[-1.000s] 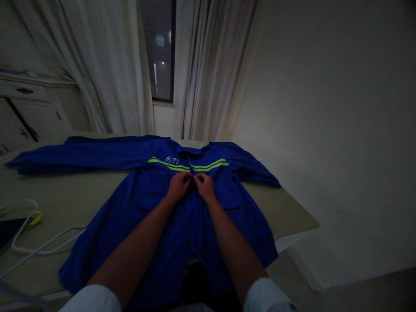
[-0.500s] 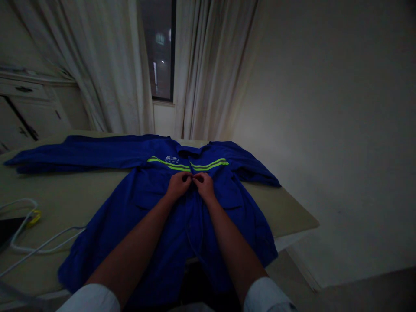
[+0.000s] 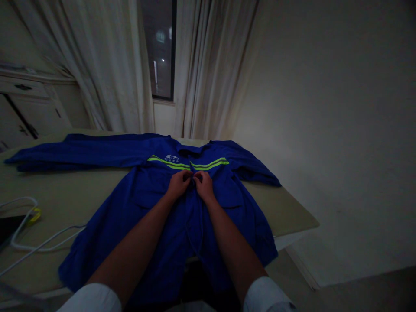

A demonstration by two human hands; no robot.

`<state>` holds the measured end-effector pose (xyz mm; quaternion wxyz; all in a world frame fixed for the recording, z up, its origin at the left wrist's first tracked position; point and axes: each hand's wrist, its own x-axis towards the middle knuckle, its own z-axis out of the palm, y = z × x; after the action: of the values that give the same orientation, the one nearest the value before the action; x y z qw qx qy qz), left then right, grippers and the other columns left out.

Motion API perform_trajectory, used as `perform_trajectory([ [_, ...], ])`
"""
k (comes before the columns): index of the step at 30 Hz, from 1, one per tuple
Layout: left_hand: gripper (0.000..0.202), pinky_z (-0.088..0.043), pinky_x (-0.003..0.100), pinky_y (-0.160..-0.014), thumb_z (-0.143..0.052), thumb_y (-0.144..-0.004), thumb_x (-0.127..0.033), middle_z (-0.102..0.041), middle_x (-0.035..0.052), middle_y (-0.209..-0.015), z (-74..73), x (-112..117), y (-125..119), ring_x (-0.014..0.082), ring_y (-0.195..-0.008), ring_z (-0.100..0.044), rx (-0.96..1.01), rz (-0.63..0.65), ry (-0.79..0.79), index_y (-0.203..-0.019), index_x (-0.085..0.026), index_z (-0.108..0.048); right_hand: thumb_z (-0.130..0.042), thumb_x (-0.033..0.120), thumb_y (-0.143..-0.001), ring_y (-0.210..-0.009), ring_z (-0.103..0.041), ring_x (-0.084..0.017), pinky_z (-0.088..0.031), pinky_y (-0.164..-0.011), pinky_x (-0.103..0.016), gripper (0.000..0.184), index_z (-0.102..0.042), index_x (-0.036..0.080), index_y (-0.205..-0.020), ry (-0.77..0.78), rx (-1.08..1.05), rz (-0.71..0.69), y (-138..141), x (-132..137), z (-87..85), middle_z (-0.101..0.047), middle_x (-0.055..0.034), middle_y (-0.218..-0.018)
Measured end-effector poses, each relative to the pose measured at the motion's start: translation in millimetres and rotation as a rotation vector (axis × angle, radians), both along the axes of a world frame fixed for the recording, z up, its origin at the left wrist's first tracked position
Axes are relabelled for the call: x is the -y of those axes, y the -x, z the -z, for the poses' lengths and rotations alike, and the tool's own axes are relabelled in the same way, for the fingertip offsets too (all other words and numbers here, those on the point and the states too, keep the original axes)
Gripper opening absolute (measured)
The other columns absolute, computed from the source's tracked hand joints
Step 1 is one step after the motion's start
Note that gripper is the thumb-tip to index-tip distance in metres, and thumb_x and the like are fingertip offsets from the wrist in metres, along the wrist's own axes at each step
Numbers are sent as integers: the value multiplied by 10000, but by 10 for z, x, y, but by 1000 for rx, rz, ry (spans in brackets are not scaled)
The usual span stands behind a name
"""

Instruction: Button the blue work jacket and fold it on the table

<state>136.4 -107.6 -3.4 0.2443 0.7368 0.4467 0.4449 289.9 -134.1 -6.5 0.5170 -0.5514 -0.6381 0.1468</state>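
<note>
A blue work jacket with yellow-green chest stripes and a white logo lies front up, its sleeves spread to both sides. At the middle of its front, just below the stripes, my left hand pinches the placket edge. My right hand grips the same front opening from the other side, fingertips almost meeting the left ones. Any button between the fingers is too small and dark to make out. Below my hands the front edges part, and the hem hangs over the near table edge.
The jacket rests on a pale table, whose right corner juts toward the wall. White cables, a yellow piece and a dark flat object lie at left. Behind are curtains, a window and a cabinet.
Almost nothing differs. Both hands stay at the same spot on the jacket front, with only slight finger movement and a tiny shift of the view.
</note>
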Motion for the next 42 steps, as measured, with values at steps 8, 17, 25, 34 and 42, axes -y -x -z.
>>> perform_trajectory([
  [8,235,-575,329,-849,-639,-839,-124,-806,53,-963,-14,10,29,218,-905,-762,5,-47,6,-1043,-205,-722,-695,182,-840,-836,-647,-197,-528,-785,-308,47,-710,219,-865,-15,25,-73,-15,9,-21,-672,-16,-871],
  [17,266,-572,332,-865,-629,-822,-125,-800,39,-975,6,-13,31,216,-922,-757,48,-16,-1,-1051,-222,-722,-685,181,-836,-846,-653,-204,-530,-826,-327,65,-723,220,-873,-17,11,-60,-18,-1,-3,-686,-24,-892],
  [25,199,-603,361,-892,-680,-826,-271,-807,62,-995,79,-84,20,223,-915,-763,130,19,30,-1010,-204,-717,-703,146,-812,-818,-644,-193,-538,-797,-313,99,-719,211,-885,22,13,-11,-3,5,-8,-680,-23,-898],
  [34,170,-617,359,-874,-676,-836,-242,-809,82,-986,133,-162,47,221,-916,-773,141,36,75,-992,-186,-715,-730,188,-856,-872,-664,-207,-552,-857,-339,60,-757,216,-902,30,40,0,6,35,-13,-678,-44,-943],
  [42,266,-568,374,-1000,-551,-883,-115,-796,82,-1113,69,-96,27,219,-1050,-747,5,45,25,-1072,-200,-718,-702,185,-884,-928,-673,-223,-528,-920,-348,67,-759,214,-907,42,101,67,-22,2,10,-727,-61,-952],
])
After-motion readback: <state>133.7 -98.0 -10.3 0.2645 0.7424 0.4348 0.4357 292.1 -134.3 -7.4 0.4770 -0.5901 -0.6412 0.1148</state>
